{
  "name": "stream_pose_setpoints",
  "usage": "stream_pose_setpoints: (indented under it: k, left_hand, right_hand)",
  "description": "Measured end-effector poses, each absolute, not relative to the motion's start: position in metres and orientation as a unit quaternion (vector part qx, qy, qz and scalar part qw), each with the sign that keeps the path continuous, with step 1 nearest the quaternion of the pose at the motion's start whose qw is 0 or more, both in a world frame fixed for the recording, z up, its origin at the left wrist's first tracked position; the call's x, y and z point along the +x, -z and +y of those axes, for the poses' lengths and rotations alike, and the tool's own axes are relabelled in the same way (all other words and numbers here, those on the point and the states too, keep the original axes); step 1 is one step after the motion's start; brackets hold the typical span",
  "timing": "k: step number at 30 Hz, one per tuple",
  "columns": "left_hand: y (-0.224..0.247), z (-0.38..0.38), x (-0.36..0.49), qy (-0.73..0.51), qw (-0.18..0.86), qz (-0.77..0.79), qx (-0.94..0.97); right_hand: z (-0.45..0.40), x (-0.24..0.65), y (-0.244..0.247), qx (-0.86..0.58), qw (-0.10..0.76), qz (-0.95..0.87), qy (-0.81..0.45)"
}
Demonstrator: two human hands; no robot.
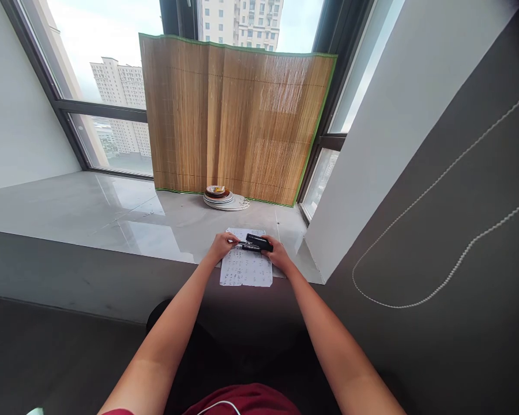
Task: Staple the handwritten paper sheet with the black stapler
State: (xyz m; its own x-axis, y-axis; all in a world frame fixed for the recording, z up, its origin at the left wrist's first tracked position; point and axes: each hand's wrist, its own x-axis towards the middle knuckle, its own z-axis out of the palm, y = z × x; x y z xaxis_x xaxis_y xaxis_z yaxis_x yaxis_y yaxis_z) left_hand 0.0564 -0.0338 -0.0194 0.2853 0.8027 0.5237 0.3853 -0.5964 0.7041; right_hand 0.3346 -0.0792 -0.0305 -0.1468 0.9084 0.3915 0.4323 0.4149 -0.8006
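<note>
A black stapler [259, 242] is held by my right hand [277, 253], whose fingers wrap round its right end. Its top arm is raised apart from its base. My left hand [222, 245] is pinched at the stapler's left end, on a thin dark piece too small to name. Below both hands is a white sheet of paper [245, 270] with rows of dark marks. The sheet's near edge hangs over the front of the sill.
The glossy tiled window sill [112, 213] carries a stack of plates [225, 199] behind the paper. A bamboo mat [237, 121] with green edging leans upright on the window. At the right, a beaded cord [441, 288] hangs in a loop by the wall.
</note>
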Motion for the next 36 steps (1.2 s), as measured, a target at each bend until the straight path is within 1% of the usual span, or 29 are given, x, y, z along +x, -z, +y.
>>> stream_pose_setpoints:
  k: [5,9,13,16,21,25,30,36]
  left_hand:
    - [0.018,-0.036,0.057,-0.447,0.23,0.387,0.773]
    - [0.016,-0.04,0.057,-0.426,0.233,0.362,0.796]
    - [0.015,-0.043,0.057,-0.406,0.209,0.339,0.822]
    - [0.013,-0.043,0.058,-0.401,0.194,0.342,0.827]
    - [0.01,-0.047,0.061,-0.381,0.205,0.344,0.833]
    - [0.009,-0.05,0.062,-0.386,0.215,0.359,0.822]
    - [0.008,-0.051,0.063,-0.371,0.184,0.371,0.831]
    - [0.007,-0.048,0.063,-0.368,0.171,0.378,0.832]
  right_hand:
    - [-0.076,0.336,0.034,-0.484,0.476,-0.681,-0.273]
    - [-0.073,0.339,0.037,-0.512,0.508,-0.649,-0.241]
    - [-0.074,0.341,0.037,-0.507,0.512,-0.646,-0.251]
    - [-0.076,0.34,0.035,-0.49,0.503,-0.658,-0.274]
    - [-0.076,0.338,0.031,-0.447,0.475,-0.696,-0.3]
    - [-0.077,0.336,0.032,-0.428,0.472,-0.711,-0.299]
    - [-0.079,0.332,0.03,-0.419,0.455,-0.732,-0.287]
    - [-0.084,0.327,0.026,-0.403,0.425,-0.767,-0.263]
